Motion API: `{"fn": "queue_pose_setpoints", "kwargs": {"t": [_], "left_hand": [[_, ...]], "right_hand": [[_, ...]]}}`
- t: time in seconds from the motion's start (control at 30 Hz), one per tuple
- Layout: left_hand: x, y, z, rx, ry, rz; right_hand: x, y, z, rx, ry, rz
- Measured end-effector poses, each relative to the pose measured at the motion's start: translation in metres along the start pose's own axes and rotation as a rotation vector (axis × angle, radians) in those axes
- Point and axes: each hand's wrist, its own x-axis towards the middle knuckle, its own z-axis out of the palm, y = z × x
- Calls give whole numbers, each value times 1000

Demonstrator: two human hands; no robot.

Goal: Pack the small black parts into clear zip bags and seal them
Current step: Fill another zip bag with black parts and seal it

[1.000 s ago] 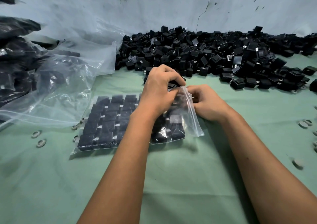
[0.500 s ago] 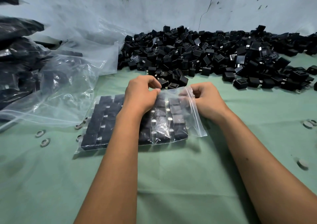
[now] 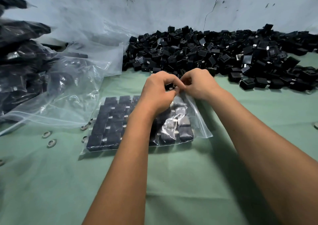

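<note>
A clear zip bag (image 3: 197, 121) lies flat on the green cloth, filled with rows of small black parts (image 3: 110, 119). My left hand (image 3: 160, 90) and my right hand (image 3: 199, 83) meet at the bag's far right corner, fingers curled and pinching its zip edge. My left forearm crosses over the middle of the bag and hides part of it. A big heap of loose black parts (image 3: 215, 52) stretches along the wall behind my hands.
Empty clear bags (image 3: 72, 90) are piled at the left, over filled bags of black parts (image 3: 22, 57). Several small metal rings (image 3: 49, 138) lie on the green cloth (image 3: 172, 181) left of the bag. A pale cracked wall (image 3: 172, 6) closes the back.
My left hand has moved right along the bag's top edge and now meets my right hand at the far right corner. The bag stays flat in place.
</note>
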Motion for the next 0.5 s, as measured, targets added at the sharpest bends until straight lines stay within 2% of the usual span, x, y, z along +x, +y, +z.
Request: {"fn": "queue_pose_setpoints", "kwargs": {"t": [0.07,0.17,0.23,0.4,0.5], "left_hand": [[0,6,5,22,-24,64],[-1,7,11,96,-29,78],[-2,6,10,115,-41,63],[-5,11,14,161,-147,39],[-7,14,20,212,-195,57]], "right_hand": [[4,-5,2,-102,-35,24],[4,-3,2,-40,-26,74],[-1,5,-2,106,7,114],[-22,33,-13,564,262,312],[-32,35,-13,915,258,446]]}}
